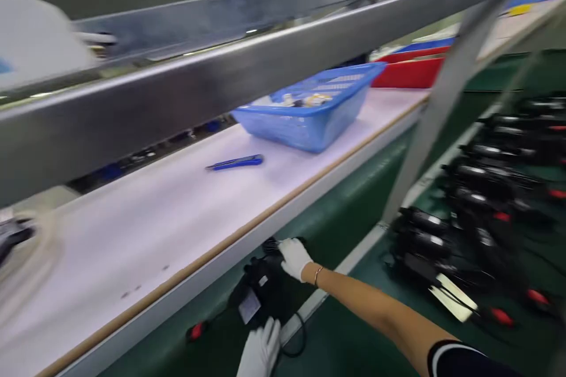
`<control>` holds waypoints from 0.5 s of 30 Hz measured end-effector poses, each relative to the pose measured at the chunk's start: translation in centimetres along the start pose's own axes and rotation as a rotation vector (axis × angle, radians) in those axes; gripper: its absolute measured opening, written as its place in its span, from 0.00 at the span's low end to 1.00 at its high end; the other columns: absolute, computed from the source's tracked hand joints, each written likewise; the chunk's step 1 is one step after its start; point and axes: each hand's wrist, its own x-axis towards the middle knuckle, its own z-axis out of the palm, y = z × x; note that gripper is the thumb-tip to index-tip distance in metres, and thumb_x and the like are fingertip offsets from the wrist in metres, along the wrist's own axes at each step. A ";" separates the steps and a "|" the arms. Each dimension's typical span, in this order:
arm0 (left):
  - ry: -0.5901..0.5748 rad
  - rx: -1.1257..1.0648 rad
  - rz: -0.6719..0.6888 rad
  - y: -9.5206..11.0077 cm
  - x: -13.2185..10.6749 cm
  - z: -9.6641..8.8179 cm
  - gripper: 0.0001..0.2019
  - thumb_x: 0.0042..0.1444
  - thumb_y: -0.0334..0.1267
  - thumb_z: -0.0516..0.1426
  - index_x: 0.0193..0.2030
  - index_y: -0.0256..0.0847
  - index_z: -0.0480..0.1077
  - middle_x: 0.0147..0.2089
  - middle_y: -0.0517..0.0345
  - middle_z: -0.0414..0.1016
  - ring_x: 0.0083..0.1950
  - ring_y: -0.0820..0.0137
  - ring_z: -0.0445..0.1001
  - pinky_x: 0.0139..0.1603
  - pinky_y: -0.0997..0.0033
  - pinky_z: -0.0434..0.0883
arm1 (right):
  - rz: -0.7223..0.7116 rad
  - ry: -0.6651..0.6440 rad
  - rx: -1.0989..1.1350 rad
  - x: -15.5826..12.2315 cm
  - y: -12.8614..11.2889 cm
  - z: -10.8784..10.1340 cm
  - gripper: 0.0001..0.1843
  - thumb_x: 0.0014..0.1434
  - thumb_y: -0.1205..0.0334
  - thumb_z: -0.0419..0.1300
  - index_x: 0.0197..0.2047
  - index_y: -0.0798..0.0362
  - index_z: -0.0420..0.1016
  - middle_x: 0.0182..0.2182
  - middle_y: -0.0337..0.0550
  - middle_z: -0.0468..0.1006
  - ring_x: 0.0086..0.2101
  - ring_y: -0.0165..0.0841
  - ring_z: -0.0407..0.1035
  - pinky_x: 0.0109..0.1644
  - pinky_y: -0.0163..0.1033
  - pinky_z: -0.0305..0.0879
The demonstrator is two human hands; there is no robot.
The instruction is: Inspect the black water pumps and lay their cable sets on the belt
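A black corded machine (265, 285) with a pale label lies on the green surface below the bench edge; its exact kind is unclear. My right hand (294, 258), in a white glove, is closed on its far end, with the fingertips partly hidden. My left hand (260, 349), also white-gloved, is at the near end, fingers stretched out beside or against the housing; whether they touch is hard to tell. A red and black plug (197, 331) lies to the left of the machine. A loop of black cable (304, 339) curves right of my left hand.
Above runs a white bench top (177, 212) with a blue utility knife (235, 162), a blue basket (300, 123) of small parts and a red bin (407, 70). A metal beam (221, 85) crosses over it. Several similar black machines (477, 188) line the right, behind a metal post (435, 123).
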 end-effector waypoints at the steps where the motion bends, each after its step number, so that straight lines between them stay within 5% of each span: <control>1: -0.083 -0.027 0.106 0.9 -0.1 1.3 0.24 0.62 0.38 0.57 0.65 0.56 0.73 0.66 0.48 0.74 0.49 0.54 0.80 0.50 0.54 0.77 | -0.024 -0.004 0.022 -1.9 0.3 0.2 0.21 0.69 0.53 0.64 0.61 0.52 0.73 0.59 0.49 0.75 0.56 0.44 0.72 0.60 0.58 0.70; 3: -0.212 -0.052 0.184 1.6 0.5 2.9 0.25 0.62 0.39 0.55 0.65 0.59 0.72 0.67 0.50 0.74 0.52 0.53 0.80 0.51 0.54 0.76 | -0.049 -0.031 0.066 -7.1 1.7 0.4 0.18 0.68 0.54 0.64 0.57 0.53 0.75 0.54 0.47 0.79 0.53 0.42 0.74 0.58 0.55 0.71; 6: -0.283 -0.025 0.141 0.5 2.8 2.2 0.24 0.57 0.31 0.54 0.56 0.56 0.78 0.58 0.51 0.80 0.54 0.55 0.80 0.53 0.57 0.74 | 0.028 -0.043 0.125 -17.1 5.6 -0.1 0.12 0.64 0.58 0.64 0.49 0.50 0.81 0.46 0.44 0.84 0.48 0.42 0.77 0.56 0.50 0.71; 11: -0.274 -0.012 -0.062 -1.4 6.2 -3.3 0.21 0.59 0.28 0.52 0.53 0.46 0.79 0.53 0.44 0.81 0.51 0.57 0.83 0.51 0.60 0.74 | 0.458 0.060 0.180 -33.1 16.4 -3.3 0.17 0.67 0.61 0.54 0.52 0.46 0.83 0.50 0.47 0.85 0.51 0.45 0.78 0.59 0.50 0.71; 15: -0.277 -0.102 -0.242 0.7 7.3 -7.7 0.11 0.64 0.33 0.56 0.46 0.40 0.80 0.45 0.47 0.83 0.46 0.60 0.83 0.49 0.60 0.76 | 0.763 0.104 0.226 -40.4 24.9 -6.4 0.16 0.73 0.60 0.51 0.54 0.48 0.80 0.55 0.48 0.82 0.54 0.42 0.77 0.63 0.52 0.69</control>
